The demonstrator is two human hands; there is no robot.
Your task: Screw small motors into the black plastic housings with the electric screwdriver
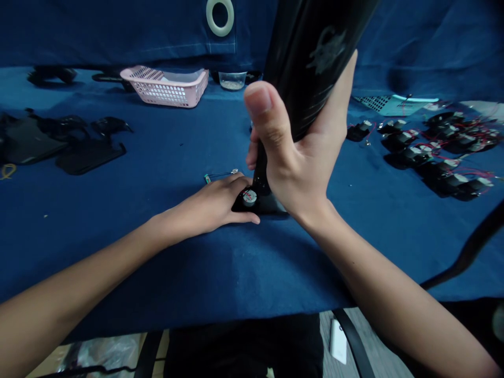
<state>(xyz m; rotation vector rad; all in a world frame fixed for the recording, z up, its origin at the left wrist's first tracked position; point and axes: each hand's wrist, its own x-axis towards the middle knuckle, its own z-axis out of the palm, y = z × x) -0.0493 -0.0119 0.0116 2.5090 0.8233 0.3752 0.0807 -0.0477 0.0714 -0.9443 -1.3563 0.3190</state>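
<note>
My right hand (299,163) is wrapped round a thick black electric screwdriver (311,63), thumb along its side. The tool slants down, its narrow lower end meeting a black plastic housing (271,206) on the table; the very tip is hard to make out. A small round silver part, looking like a motor (249,197), sits in the housing's left end. My left hand (226,205) grips that end, thumb on the near side and fingers on the far side, partly hidden. Just beyond the left fingers lies a small green circuit board (207,179) with a thin dark wire.
Black plastic parts (90,152) lie at the left. Several black housings with red wires (437,152) are grouped at the right. Along the back stand a pink basket (169,89), a clear tub (232,81) and a turquoise basket (405,105). A blue curtain (118,31) hangs behind.
</note>
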